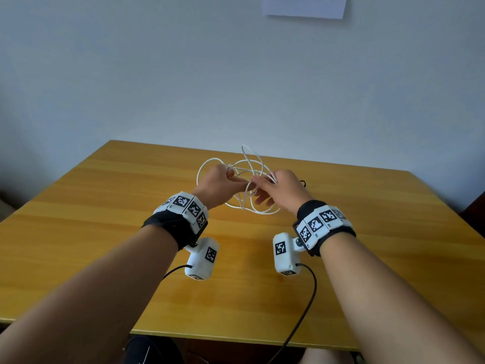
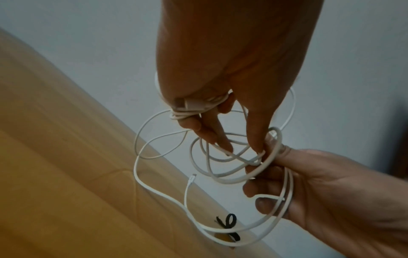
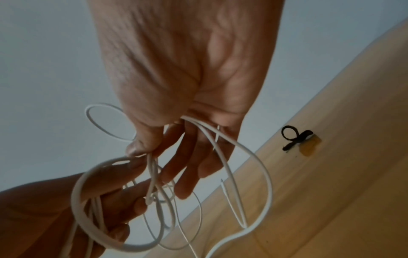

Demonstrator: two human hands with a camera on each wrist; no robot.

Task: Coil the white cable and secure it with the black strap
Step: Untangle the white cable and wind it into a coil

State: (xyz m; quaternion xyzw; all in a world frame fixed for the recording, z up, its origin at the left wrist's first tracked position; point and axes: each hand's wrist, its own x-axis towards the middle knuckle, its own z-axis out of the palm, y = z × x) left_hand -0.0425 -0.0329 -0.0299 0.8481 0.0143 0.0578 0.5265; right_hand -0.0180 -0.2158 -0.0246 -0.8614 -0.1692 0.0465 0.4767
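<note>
The white cable (image 1: 262, 212) hangs in several loose, uneven loops above the yellow table (image 1: 105, 232), held between both hands. My left hand (image 1: 231, 177) grips a bunch of turns between thumb and fingers (image 2: 212, 132). My right hand (image 1: 262, 183) pinches other loops with thumb and forefinger (image 3: 163, 165), and more strands (image 3: 268, 183) run across its fingers. One free plug end (image 2: 192, 176) dangles below. The black strap (image 3: 293, 137) lies curled on the table near the far edge, just beyond my right hand (image 1: 303, 183), and nothing touches it.
A pale wall stands right behind the table's far edge, with a sheet of paper (image 1: 304, 6) high on it. Black wires (image 1: 309, 298) trail from the wrist cameras over the near edge. A dark object (image 1: 147, 348) sits below the front edge.
</note>
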